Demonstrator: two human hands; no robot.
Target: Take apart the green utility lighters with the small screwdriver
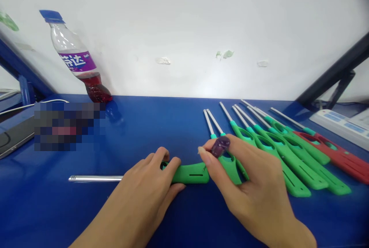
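My left hand (147,188) is wrapped around a green long-necked lighter (191,174) that lies crosswise on the blue table, its metal tube pointing left. Between thumb and fingers, my right hand (250,182) grips a small screwdriver with a dark purple, see-through handle (220,146). The screwdriver's thin tip meets the butt end of the green handle, near a small hole; whether it sits in a screw is too small to tell. Close behind my right hand lie more green lighters (300,159), partly covered by it.
Several green lighters and red ones (343,155) lie fanned out on the right. Beyond them is a white power strip (340,125). A purple-labelled drink bottle (76,61) stands at the back left, near a blurred-out item (66,125) and a dark device (17,132). A white wall closes the back.
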